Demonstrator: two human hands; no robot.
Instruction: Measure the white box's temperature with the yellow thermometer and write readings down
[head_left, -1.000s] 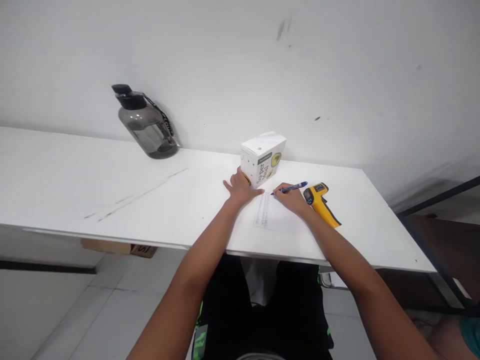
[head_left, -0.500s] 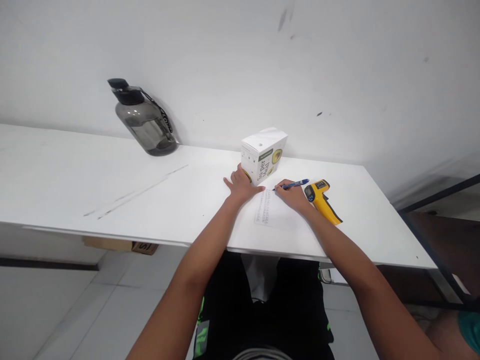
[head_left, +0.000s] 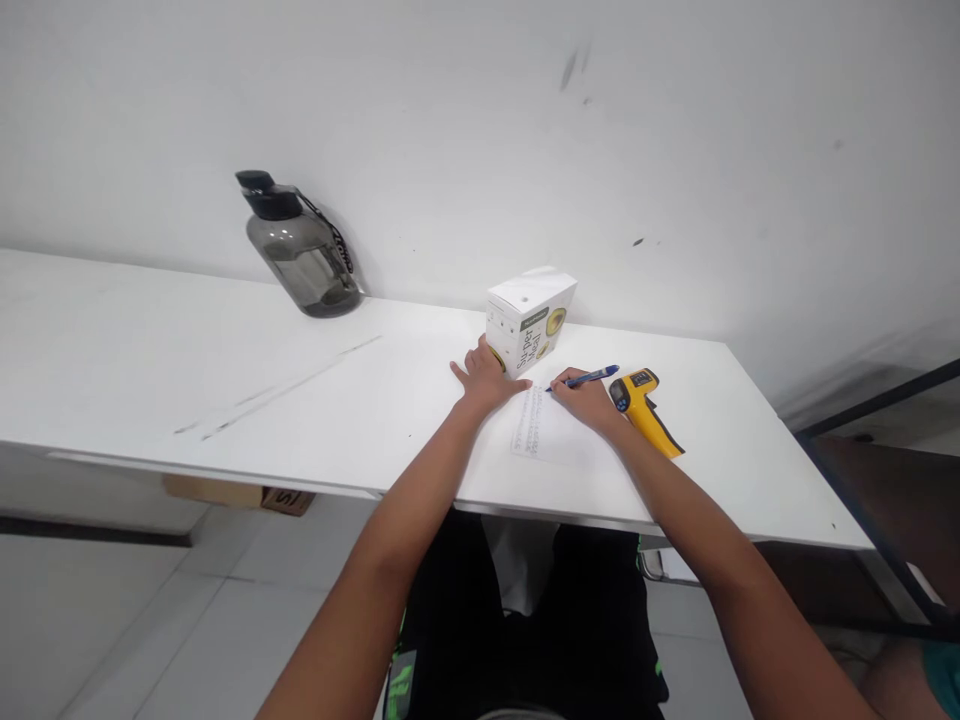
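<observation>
A blue pen is pinched in my right hand, its tip down on a sheet of paper covered in lines of handwriting on its left part. My left hand lies spread on the table, fingers apart, with the thumb at the paper's upper left edge. Right behind that hand stands a white box printed "Super Meal" with avocado pictures; the fingers are against or close to its lower corner. Just right of my writing hand lies a yellow infrared thermometer, partly behind my forearm.
A grey translucent water bottle with a black cap stands against the wall at the back left. The white table ends at a right edge near a dark frame. Below it, a cardboard box sits on the left.
The camera view has shifted slightly, so everything sits a little lower in the picture. Both hands keep nearly the same places, the pen tip still on the paper.
</observation>
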